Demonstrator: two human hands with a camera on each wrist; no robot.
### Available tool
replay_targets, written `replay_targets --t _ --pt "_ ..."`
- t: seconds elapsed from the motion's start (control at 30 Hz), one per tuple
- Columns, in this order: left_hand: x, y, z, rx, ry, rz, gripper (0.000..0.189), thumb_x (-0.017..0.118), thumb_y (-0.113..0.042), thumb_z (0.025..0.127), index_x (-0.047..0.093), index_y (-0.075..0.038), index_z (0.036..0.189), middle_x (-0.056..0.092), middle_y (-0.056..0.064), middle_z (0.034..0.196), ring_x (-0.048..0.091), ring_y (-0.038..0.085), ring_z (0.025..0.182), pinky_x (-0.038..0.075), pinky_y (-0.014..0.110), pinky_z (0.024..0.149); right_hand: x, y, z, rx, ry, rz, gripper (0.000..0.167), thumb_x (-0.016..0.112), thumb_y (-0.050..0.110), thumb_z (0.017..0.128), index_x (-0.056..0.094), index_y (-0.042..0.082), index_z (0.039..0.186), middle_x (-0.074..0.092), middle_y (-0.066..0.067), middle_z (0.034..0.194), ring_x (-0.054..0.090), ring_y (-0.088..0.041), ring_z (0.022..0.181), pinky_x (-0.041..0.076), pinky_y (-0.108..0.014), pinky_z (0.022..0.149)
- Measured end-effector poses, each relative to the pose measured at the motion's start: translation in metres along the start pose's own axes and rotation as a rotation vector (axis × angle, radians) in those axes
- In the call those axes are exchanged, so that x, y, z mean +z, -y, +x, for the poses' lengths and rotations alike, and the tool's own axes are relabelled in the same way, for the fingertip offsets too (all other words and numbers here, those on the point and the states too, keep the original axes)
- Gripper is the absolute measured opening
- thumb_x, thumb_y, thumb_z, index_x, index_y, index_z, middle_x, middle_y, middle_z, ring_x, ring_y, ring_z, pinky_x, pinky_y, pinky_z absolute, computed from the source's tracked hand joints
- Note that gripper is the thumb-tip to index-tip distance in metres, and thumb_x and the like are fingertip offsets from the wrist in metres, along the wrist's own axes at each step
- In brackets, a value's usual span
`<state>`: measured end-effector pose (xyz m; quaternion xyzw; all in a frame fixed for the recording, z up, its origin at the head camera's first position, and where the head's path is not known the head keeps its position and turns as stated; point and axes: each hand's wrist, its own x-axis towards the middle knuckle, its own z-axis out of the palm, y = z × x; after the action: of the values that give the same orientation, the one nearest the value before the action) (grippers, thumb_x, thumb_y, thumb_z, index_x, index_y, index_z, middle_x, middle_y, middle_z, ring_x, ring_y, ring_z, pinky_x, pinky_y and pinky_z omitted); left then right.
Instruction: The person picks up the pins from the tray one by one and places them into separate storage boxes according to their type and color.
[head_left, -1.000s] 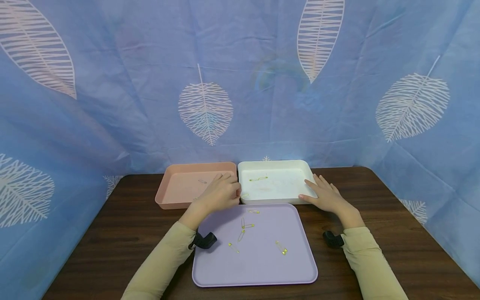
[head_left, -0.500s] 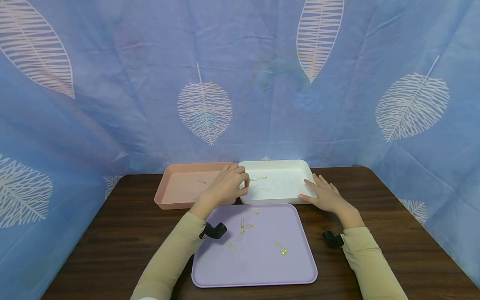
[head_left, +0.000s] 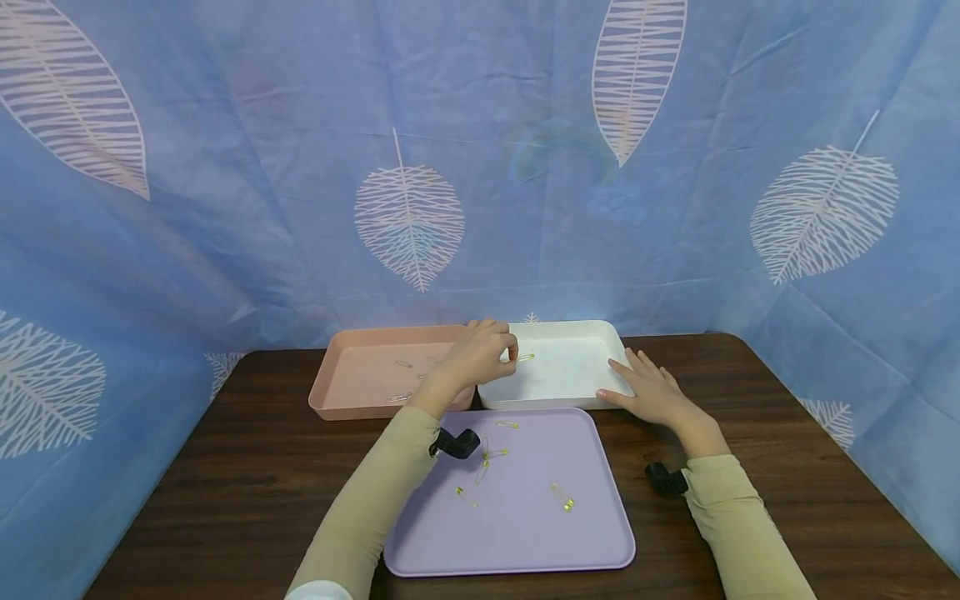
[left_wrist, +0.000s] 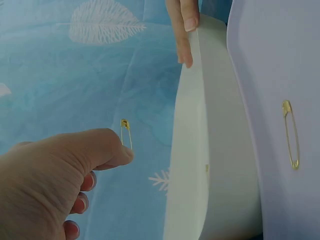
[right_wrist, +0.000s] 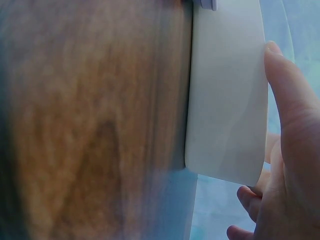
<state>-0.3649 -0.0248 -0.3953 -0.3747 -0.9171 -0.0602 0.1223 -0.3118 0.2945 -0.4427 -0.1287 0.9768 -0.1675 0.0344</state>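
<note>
My left hand [head_left: 480,354] is over the left part of the white tray [head_left: 573,400]. Its thumb and fingertips pinch a gold safety pin [left_wrist: 126,132], whose head stands up above the thumb in the left wrist view. A further gold safety pin [head_left: 527,357] shows in the white tray beside that hand; the hand covers the tray's left end. My right hand [head_left: 656,392] rests on the white tray's right rim, fingers spread and fairly straight, thumb on the near edge [right_wrist: 227,100].
A pink tray [head_left: 326,383] holding several silver safety pins [head_left: 400,397] stands left of the white one. In front lies a lilac tray [head_left: 510,550] with several gold safety pins [head_left: 562,497]. The dark wooden table [head_left: 225,492] meets a blue leaf-patterned cloth [head_left: 300,208] behind.
My left hand has moved rightward from the pink tray's right end to over the white tray, pinching the gold safety pin. My right hand has stayed on the white tray's rim.
</note>
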Motion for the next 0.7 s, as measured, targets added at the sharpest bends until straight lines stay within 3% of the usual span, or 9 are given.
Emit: replay_targets --t 0.27,0.7 --pt "0.015 0.000 0.018 -0.044 0.038 -0.074 0.006 0.067 -0.028 0.090 0.068 -0.026 0.086 0.063 0.000 0.093 0.046 0.017 0.083 0.036 0.034 0.079 0.001 0.000 0.000 -0.001 -0.005 -0.005 0.084 0.053 0.059 0.093 0.032 0.003 0.152 0.010 -0.032 0.159 0.007 -0.051 0.146 0.008 -0.074 0.110" --pt "0.040 0.000 0.043 -0.126 0.044 -0.093 0.008 0.066 -0.028 0.090 0.072 -0.025 0.085 0.060 -0.004 0.086 0.052 0.016 0.080 0.042 0.035 0.076 -0.001 0.001 -0.002 0.000 0.000 0.017 0.083 0.054 0.057 0.093 0.030 0.002 0.152 0.008 -0.032 0.159 0.005 -0.052 0.146 0.006 -0.073 0.111"
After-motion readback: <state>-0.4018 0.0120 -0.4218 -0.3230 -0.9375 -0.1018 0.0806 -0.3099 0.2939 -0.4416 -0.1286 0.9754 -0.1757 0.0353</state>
